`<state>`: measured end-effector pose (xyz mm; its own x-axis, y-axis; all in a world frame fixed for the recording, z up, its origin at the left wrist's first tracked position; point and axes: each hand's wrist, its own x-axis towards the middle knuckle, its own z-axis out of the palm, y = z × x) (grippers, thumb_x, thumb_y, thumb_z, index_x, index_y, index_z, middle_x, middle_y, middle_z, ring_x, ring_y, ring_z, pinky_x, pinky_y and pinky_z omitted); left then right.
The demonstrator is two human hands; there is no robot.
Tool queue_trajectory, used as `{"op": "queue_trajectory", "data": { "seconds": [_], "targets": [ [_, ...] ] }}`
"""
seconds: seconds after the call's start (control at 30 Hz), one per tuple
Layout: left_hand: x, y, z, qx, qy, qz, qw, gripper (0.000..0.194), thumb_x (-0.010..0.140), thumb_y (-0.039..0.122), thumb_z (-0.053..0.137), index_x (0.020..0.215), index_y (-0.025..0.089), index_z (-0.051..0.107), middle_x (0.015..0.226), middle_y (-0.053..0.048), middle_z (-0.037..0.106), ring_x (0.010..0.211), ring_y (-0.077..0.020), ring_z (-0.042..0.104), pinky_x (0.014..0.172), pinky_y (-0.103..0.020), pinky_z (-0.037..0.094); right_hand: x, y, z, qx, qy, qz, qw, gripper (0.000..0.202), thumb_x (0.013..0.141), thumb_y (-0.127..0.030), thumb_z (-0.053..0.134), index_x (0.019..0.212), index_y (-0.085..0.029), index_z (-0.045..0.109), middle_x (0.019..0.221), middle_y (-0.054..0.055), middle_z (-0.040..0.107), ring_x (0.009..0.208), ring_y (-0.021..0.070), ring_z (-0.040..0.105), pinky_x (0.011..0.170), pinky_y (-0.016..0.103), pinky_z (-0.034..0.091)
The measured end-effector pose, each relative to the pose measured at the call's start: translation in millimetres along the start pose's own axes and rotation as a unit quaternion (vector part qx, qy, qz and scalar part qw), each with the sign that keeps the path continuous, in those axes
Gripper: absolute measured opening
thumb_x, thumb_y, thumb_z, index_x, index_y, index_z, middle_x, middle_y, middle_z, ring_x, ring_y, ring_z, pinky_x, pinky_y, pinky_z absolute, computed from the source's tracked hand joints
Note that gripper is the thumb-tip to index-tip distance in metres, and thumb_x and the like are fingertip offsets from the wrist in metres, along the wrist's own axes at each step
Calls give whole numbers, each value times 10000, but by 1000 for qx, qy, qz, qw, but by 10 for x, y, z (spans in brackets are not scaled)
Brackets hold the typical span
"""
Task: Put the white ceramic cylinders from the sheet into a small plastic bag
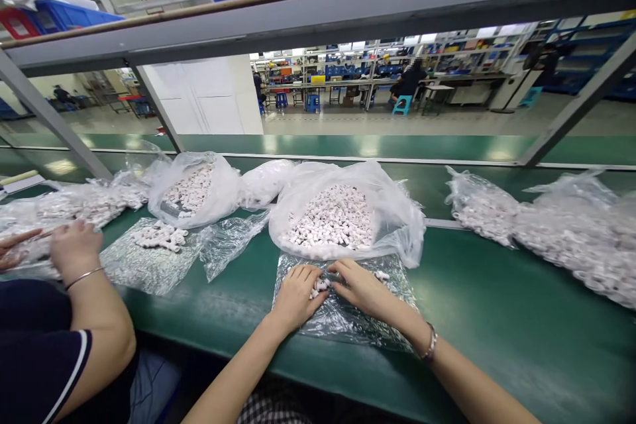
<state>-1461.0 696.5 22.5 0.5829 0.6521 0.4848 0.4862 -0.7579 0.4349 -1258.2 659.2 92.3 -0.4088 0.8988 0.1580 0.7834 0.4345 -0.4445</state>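
A long green workbench (497, 331) runs across a factory hall, with a grey metal shelf frame (318, 6) overhead and blue plastic crates on it. On the bench lies a flat sheet of crinkled clear plastic film (348, 318), and both of the person's hands rest on it, close together. The left hand (297, 293) curls its fingers around a small cluster of white cylindrical plastic parts (320, 286); the right hand (362, 286) pinches at the same cluster, fingers bent. Just behind them sits an open clear plastic bag (342, 215) full of the same white parts. To the left, a co-worker's hand (74, 245) rests on another bag.
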Motion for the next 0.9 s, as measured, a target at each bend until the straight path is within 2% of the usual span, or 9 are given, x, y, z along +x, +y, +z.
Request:
{"op": "queue_trajectory", "data": {
  "seconds": [0.13,0.5,0.6,0.63,0.7,0.77,0.8,0.83,0.9],
  "targets": [
    [-1,-13,1,1,-4,-7,1000,406,886,293,645,1262,227,509,1209,-86,623,1165,-281,547,1012,-468,450,53,29,33,-20,-26,-3,999,266,947,-241,586,1212,-248,561,1088,64,580,997,255,595,816,365,504],
    [15,0,-11,-2,-13,-20,1000,397,879,292,651,1241,221,503,1211,-81,621,1164,-279,542,1000,-452,454,51,50,50,-10,-21,19,1000,144,966,-296,568,1084,-238,627,1018,55,591,921,234,587,781,357,485],
    [25,1,-18,-2,-13,-19,1000,401,887,306,650,1247,220,497,1209,-76,622,1157,-272,544,997,-448,455,59,83,-50,72,1,85,994,195,955,-402,581,966,-210,618,925,47,614,813,217,577,730,359,477],
    [27,2,-20,-1,-13,-18,1000,400,891,312,648,1248,219,496,1205,-74,623,1154,-271,544,996,-447,455,58,92,-103,139,-4,121,983,243,957,-444,569,948,-204,605,881,42,615,766,206,573,701,353,478],
    [31,6,-24,-1,-14,-21,1000,393,896,322,643,1246,218,497,1199,-75,624,1149,-271,545,994,-447,454,51,101,-210,316,-21,175,932,301,970,-499,523,957,-202,573,872,41,616,753,195,584,681,342,495],
    [33,9,-26,-4,-15,-23,1000,389,896,327,644,1240,219,500,1196,-76,625,1145,-275,546,990,-447,455,47,94,-280,460,-16,182,869,307,982,-508,489,1009,-207,544,1006,62,613,875,203,606,734,344,517],
    [33,9,-25,-7,-17,-24,1000,389,895,328,644,1240,220,500,1197,-76,624,1145,-275,546,988,-446,455,47,84,-289,486,-7,178,856,309,980,-511,490,1040,-212,537,1061,67,601,922,206,602,751,341,517],
    [32,9,-23,-8,-17,-24,1000,391,895,328,645,1241,220,499,1199,-76,623,1146,-276,545,989,-446,454,49,69,-276,477,-2,172,862,315,974,-514,500,1066,-215,540,1079,65,593,935,205,595,749,334,510],
    [29,6,-16,-10,-16,-25,1000,399,892,331,647,1245,220,498,1196,-77,622,1149,-277,543,994,-447,451,58,30,-190,374,-5,162,913,325,963,-519,516,1060,-214,569,983,40,602,848,190,579,697,313,474]
  ]
}}
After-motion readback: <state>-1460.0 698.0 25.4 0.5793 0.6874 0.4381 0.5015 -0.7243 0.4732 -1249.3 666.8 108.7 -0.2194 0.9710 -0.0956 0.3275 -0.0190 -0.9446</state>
